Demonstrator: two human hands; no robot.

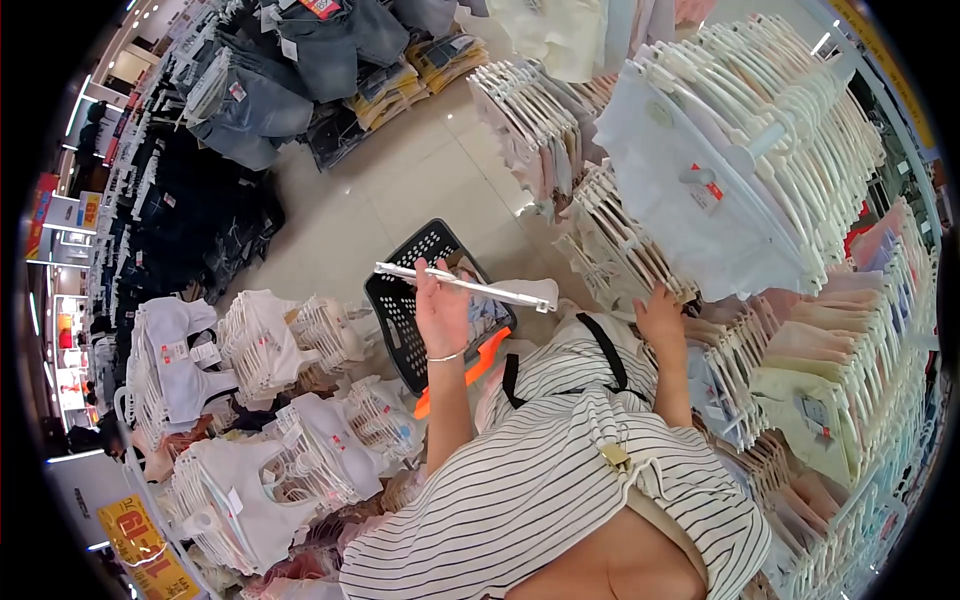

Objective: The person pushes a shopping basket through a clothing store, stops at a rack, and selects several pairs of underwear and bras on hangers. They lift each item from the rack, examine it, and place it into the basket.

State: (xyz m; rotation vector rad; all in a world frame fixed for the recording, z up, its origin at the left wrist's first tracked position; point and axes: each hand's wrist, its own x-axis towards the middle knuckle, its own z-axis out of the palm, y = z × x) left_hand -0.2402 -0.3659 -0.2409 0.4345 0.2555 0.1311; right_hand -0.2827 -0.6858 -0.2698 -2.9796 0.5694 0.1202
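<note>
Gripping a long white plastic hanger (490, 290) in the left hand (441, 312), fingers closed round it near one end. Holding it out flat and crosswise at about chest level, right above a black perforated plastic shopping basket (398, 322) with an orange handle (476, 370) sitting just by the left forearm. Can't tell what's actually carrying the basket tbh.

Resting the right hand (660, 318) up against a packed row of white plastic hangers (625, 240) on the rack to the right, fingers curled over the edges. Can't tell if it's actually pinching one or just touching.

Wearing a black-and-white striped top (540, 490). Also spotting a big pale blue garment (680, 210) hanging just above that right hand, white bras on hangers (240, 490) off to the left, stacks of blue jeans (270, 90) further back, and a yellow price sign (140, 545) down low on the left.
</note>
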